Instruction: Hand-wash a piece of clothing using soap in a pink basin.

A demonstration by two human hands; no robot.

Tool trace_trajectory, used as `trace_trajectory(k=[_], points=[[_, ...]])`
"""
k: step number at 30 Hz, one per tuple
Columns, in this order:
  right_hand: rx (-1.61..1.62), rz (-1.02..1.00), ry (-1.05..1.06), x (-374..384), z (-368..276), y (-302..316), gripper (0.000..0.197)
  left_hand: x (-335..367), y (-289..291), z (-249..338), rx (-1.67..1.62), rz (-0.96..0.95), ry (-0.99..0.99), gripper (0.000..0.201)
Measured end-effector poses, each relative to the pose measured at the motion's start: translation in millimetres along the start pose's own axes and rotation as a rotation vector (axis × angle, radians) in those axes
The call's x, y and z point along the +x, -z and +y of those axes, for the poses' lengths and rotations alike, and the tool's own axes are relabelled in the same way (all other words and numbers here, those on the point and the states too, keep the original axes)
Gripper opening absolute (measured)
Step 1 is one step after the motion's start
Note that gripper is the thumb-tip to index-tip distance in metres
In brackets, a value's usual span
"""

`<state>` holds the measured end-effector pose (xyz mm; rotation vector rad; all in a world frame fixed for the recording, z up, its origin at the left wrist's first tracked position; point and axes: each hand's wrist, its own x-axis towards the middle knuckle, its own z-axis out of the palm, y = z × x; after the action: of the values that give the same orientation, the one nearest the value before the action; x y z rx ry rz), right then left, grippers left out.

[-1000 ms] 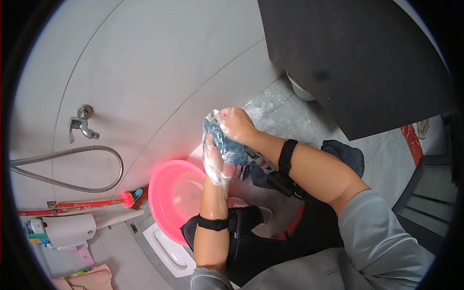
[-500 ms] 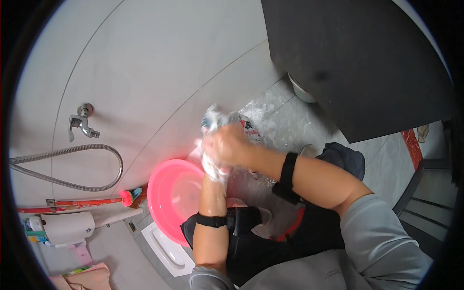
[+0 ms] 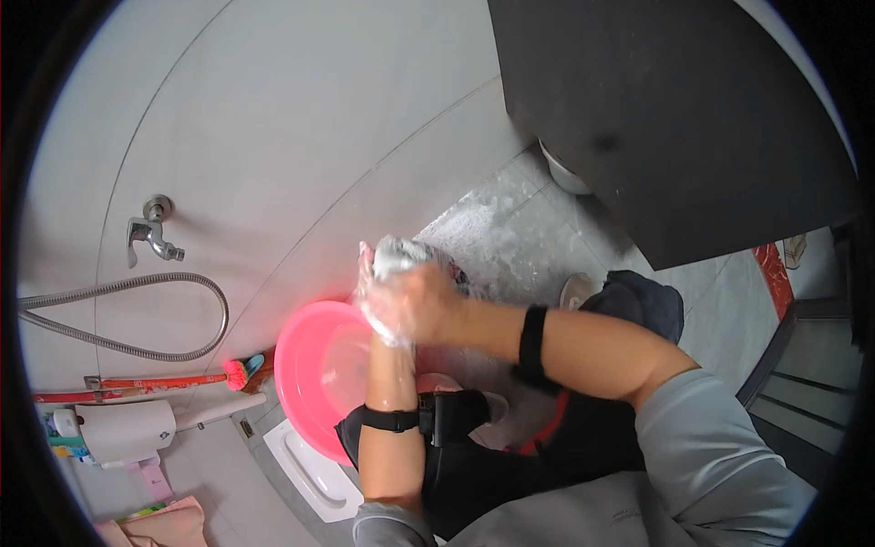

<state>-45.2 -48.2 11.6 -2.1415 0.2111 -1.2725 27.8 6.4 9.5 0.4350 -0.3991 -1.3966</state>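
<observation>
My right hand (image 3: pixel 424 304), blurred by motion, is closed on a soapy wet cloth (image 3: pixel 406 253). White lather covers much of the cloth, and a dark, red and white patterned part shows behind my knuckles. Pressed against it from the left is my left hand (image 3: pixel 367 278), coated in foam and closed round the same cloth; my right hand partly hides its fingers. Both hands are held together over the right rim of a pink basin (image 3: pixel 314 314), with the cloth bunched between them.
Suds lie on the wet tiled floor (image 3: pixel 497 214). A dark panel (image 3: pixel 674 137) stands at the upper right. Dark fabric (image 3: pixel 638 305) lies right of my arm. On the left are a wall tap (image 3: pixel 155 235), a metal hose (image 3: pixel 223 314), a pink brush (image 3: pixel 239 374) and a white tray (image 3: pixel 319 483).
Both hands have moved slightly down and left with the cloth. The cloth's raised upper end has dropped, and more sudsy floor shows behind it.
</observation>
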Motion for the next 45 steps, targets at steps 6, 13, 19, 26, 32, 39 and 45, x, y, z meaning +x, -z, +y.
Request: trace_trajectory(k=[6,13,19,26,32,39,45], points=[[0.272,-0.268,-0.947,35.4,82.6,15.8,0.053,11.4,-14.1,-8.9,0.027,0.453,-0.133,0.043],[0.385,-0.595,-0.829,38.5,73.2,32.5,0.066,12.8,-1.3,-5.2,0.122,0.531,-0.233,0.047],[-0.189,-0.685,-0.222,16.5,34.2,11.9,0.031,-0.1,25.6,-17.4,0.141,0.558,-0.223,0.060],[-0.063,-0.129,-0.154,-0.6,8.6,-8.8,0.026,2.2,56.7,-37.3,-0.150,-0.340,-0.515,0.054],[-0.013,-0.205,-0.277,1.3,-5.9,-0.6,0.034,3.2,-1.1,7.2,0.129,-0.332,0.033,0.050],[0.258,-0.375,-0.866,34.0,63.2,16.0,0.050,14.4,-15.3,-11.9,0.113,0.621,-0.174,0.054],[0.560,-0.782,-1.046,37.3,55.6,23.5,0.051,15.7,13.9,-12.3,0.514,0.902,-0.366,0.058]])
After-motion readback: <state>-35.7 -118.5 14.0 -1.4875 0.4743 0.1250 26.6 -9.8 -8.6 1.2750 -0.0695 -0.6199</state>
